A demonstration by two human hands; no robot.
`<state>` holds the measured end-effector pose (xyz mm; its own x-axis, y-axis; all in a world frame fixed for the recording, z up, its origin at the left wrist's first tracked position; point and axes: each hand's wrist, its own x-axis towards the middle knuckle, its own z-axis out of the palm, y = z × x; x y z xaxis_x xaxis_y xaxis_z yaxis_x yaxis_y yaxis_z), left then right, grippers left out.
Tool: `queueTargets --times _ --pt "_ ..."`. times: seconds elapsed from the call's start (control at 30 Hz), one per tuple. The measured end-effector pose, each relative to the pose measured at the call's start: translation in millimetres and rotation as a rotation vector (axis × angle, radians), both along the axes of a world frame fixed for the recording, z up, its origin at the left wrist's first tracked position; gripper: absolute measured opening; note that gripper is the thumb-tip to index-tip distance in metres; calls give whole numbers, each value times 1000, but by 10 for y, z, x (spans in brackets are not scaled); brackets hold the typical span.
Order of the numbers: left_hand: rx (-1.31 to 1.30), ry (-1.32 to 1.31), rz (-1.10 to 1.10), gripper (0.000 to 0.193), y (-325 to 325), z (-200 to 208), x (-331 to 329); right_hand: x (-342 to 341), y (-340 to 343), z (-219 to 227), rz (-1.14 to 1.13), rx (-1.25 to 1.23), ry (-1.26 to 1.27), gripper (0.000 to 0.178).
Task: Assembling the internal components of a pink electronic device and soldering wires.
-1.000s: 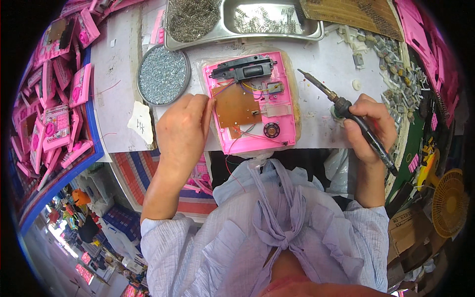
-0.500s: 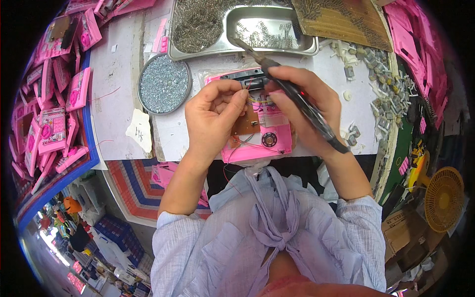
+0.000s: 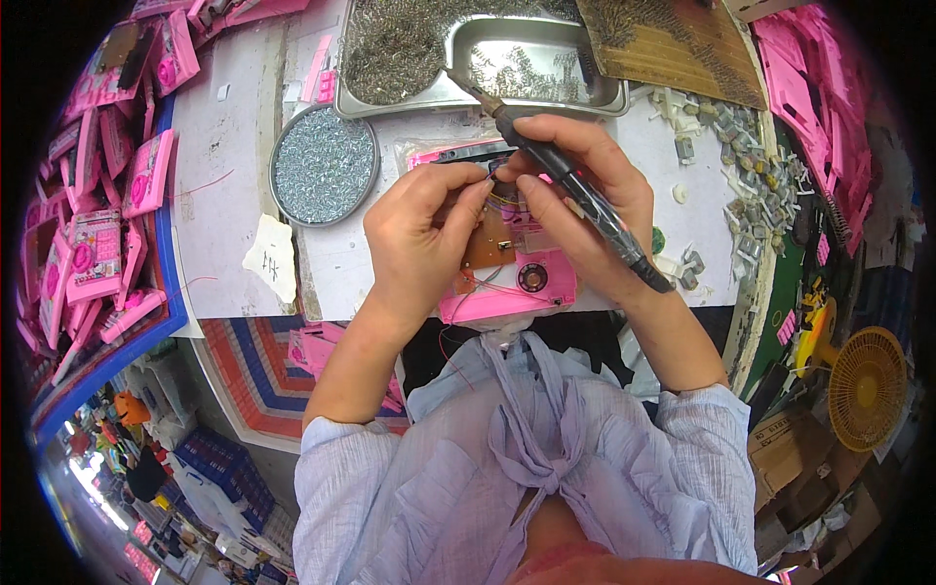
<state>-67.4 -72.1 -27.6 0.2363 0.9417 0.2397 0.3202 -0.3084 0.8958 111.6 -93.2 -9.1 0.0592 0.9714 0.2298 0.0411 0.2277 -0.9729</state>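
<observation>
My left hand (image 3: 424,224) is closed in a pinch, its thumb and forefinger on a small black part (image 3: 495,175) over the pink toy casing (image 3: 473,306). My right hand (image 3: 595,210) wraps a black pen-shaped tool (image 3: 585,200) with a metal tip pointing up and left, away from the casing. Its thumb and a fingertip also reach the black part; the fingers hide much of it. Inside the open casing lie a brown circuit board (image 3: 487,246), thin wires and a round black speaker (image 3: 533,278).
Left of the casing stands a round dish (image 3: 276,185) of small silvery pieces. Behind is a metal tray (image 3: 487,102) of springs, beside a brown board (image 3: 673,58). Small grey and white parts (image 3: 741,146) lie at right. Pink casings (image 3: 96,258) heap at left; a yellow fan (image 3: 866,388) stands right.
My right hand and the tool have shifted slightly left, and its fingers have closed toward my left hand's pinch. The black part is now more covered by fingers.
</observation>
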Motion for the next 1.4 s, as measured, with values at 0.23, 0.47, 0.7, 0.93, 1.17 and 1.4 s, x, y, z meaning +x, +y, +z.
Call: queueTargets --times 0.23,0.47,0.7,0.93,1.17,1.4 --pt "208 199 -47 9 65 84 -18 41 -20 42 -4 -38 13 35" --pt "-227 4 -44 7 34 161 -49 46 -56 -2 -37 -55 -93 38" --pt "-397 -143 -11 7 -1 95 -12 -38 -20 -58 -18 22 -134 47" --pt "-419 -146 -20 7 -7 94 -18 -96 4 -89 -32 5 -91 44" --pt "-421 -169 -16 7 -21 40 -26 -90 25 -100 -50 80 -182 45" --pt "-265 -180 -13 8 -15 -26 -72 -11 -48 -119 -31 246 -416 50"
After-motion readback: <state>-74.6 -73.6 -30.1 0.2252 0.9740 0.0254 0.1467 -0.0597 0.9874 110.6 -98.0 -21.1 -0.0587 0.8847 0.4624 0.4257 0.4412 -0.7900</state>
